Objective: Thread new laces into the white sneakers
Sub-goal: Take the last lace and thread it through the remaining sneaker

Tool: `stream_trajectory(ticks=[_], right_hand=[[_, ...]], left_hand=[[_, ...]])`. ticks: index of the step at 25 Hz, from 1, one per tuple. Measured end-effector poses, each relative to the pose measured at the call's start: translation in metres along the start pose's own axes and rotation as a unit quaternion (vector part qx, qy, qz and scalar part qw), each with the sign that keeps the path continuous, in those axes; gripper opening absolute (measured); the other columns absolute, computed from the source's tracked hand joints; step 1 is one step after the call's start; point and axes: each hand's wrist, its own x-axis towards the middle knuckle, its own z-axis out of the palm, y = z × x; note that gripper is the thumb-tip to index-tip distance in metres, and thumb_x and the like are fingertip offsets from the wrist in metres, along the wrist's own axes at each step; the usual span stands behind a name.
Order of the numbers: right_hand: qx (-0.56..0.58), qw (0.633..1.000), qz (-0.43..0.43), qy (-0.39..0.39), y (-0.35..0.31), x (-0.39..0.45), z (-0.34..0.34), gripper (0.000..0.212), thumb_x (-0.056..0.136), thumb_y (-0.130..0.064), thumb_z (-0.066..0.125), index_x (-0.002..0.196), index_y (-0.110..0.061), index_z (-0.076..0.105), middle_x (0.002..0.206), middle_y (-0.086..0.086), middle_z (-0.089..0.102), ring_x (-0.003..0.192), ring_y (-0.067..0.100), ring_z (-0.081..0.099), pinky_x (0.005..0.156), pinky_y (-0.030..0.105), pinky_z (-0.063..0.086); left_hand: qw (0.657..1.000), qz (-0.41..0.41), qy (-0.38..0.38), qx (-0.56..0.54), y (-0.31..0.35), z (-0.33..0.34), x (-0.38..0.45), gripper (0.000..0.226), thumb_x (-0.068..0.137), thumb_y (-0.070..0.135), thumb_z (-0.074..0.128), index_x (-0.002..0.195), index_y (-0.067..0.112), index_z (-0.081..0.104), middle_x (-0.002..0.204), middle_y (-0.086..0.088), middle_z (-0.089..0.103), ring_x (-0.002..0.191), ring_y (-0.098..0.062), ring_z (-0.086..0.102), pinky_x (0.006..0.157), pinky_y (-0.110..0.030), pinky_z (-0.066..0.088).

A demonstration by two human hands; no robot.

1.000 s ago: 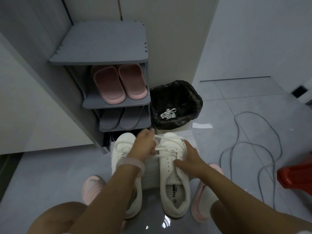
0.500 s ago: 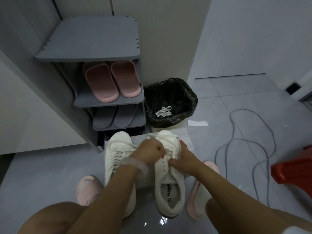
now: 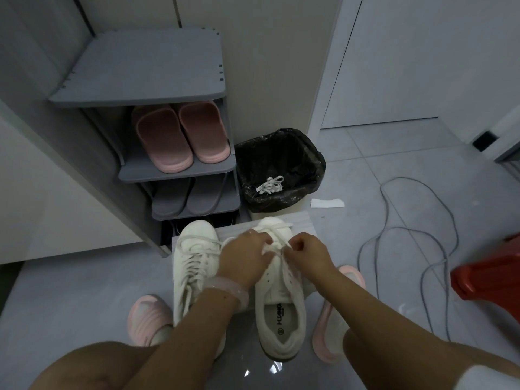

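In the head view I look down at two white sneakers standing side by side on a low grey board (image 3: pixel 305 225) on the floor, toes pointing away from me. My left hand (image 3: pixel 246 256) lies over the front part of the right sneaker (image 3: pixel 281 299), and its fingers are curled around the white lace (image 3: pixel 277 244) near the toe. My right hand (image 3: pixel 311 254) is just beside it, fingers bent, and it pinches the same lace above the eyelets. The two hands are almost touching each other. The left sneaker (image 3: pixel 194 263) stands close to the left of it and has its lace already crossed through the eyelets. On my left wrist sits a pale bracelet (image 3: pixel 226 288). Behind the sneakers is a grey shoe rack (image 3: pixel 174 170) with pink slippers (image 3: pixel 180 139) on one shelf, and beside it a bin with a black bag (image 3: pixel 281 170), where some white laces lie inside. A grey cable (image 3: pixel 394 235) lies in loops on the floor at the right.
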Motion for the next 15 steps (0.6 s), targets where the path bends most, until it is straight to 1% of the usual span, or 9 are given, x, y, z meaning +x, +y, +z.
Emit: stream_trajectory(ticks=[1,2,3,5,7,8,11,13,15], right_hand=[[0.057,0.998,0.025,-0.023,-0.004,0.001,0.0,0.004,0.087,-0.012,0.058,0.083,-0.011,0.058,0.073,-0.002,0.053,0.078,0.016,0.052,0.056,0.015,0.037],[0.134,0.989,0.053,-0.043,-0.01,0.001,-0.002,0.008,0.087,-0.01,0.057,0.08,-0.011,0.057,0.071,-0.002,0.052,0.074,0.015,0.052,0.056,0.016,0.04],[0.22,0.971,0.078,-0.049,-0.016,0.002,-0.005,0.011,0.088,-0.009,0.055,0.077,-0.012,0.056,0.071,-0.001,0.053,0.071,0.013,0.052,0.057,0.016,0.042],[0.388,0.915,0.1,-0.042,-0.024,0.007,-0.018,0.017,0.089,-0.009,0.052,0.073,-0.013,0.055,0.072,0.0,0.055,0.07,0.012,0.052,0.065,0.021,0.042],[0.507,0.856,0.093,-0.032,-0.025,0.012,-0.035,0.024,0.092,-0.012,0.049,0.068,-0.014,0.052,0.061,-0.002,0.053,0.065,0.011,0.05,0.068,0.024,0.042],[0.536,0.839,0.093,-0.023,-0.024,0.014,-0.041,0.026,0.093,-0.014,0.048,0.067,-0.015,0.051,0.054,-0.004,0.049,0.062,0.011,0.048,0.067,0.023,0.042],[0.556,0.823,0.116,0.008,-0.015,0.012,-0.047,0.022,0.095,-0.017,0.047,0.074,-0.013,0.055,0.038,-0.006,0.036,0.053,0.009,0.044,0.062,0.021,0.039],[0.586,0.8,0.126,-0.001,-0.013,0.01,-0.045,0.019,0.096,-0.018,0.047,0.084,-0.01,0.059,0.032,-0.005,0.029,0.042,0.006,0.041,0.061,0.021,0.039],[0.589,0.795,0.139,-0.026,-0.012,0.01,-0.045,0.016,0.095,-0.017,0.048,0.094,-0.008,0.062,0.03,-0.005,0.026,0.035,0.004,0.037,0.06,0.021,0.039]], left_hand=[[1.0,0.017,-0.007,0.021,0.002,0.009,0.001,0.033,0.091,0.031,0.049,0.123,0.026,0.053,0.128,0.002,0.051,0.115,-0.018,0.052,0.093,-0.033,0.04],[0.999,0.019,-0.011,0.035,0.003,0.014,0.001,0.033,0.092,0.031,0.047,0.124,0.027,0.051,0.129,0.001,0.048,0.113,-0.02,0.053,0.092,-0.034,0.041],[0.999,0.014,-0.008,0.044,0.003,0.017,0.003,0.031,0.092,0.03,0.046,0.123,0.027,0.051,0.128,0.0,0.047,0.111,-0.021,0.054,0.091,-0.035,0.041],[0.998,0.016,-0.009,0.062,0.002,0.02,0.005,0.027,0.094,0.029,0.044,0.12,0.026,0.053,0.124,-0.002,0.046,0.105,-0.024,0.057,0.089,-0.035,0.042],[0.997,0.033,-0.017,0.064,0.004,0.022,0.004,0.028,0.095,0.028,0.043,0.12,0.026,0.054,0.124,-0.004,0.044,0.104,-0.024,0.058,0.087,-0.035,0.045],[0.997,0.036,-0.022,0.063,0.004,0.023,0.004,0.029,0.095,0.027,0.042,0.121,0.027,0.055,0.123,-0.004,0.044,0.104,-0.025,0.058,0.086,-0.036,0.046],[0.998,0.042,-0.032,0.044,0.001,0.023,0.004,0.028,0.095,0.029,0.043,0.119,0.028,0.058,0.123,-0.004,0.043,0.103,-0.024,0.058,0.083,-0.034,0.046],[0.999,0.041,-0.014,0.025,0.002,0.022,0.002,0.025,0.095,0.031,0.044,0.113,0.024,0.059,0.121,-0.001,0.044,0.102,-0.023,0.057,0.082,-0.031,0.045],[0.999,0.034,0.005,0.013,0.002,0.023,0.0,0.022,0.095,0.028,0.043,0.108,0.019,0.059,0.12,0.0,0.045,0.1,-0.024,0.057,0.081,-0.032,0.048]])
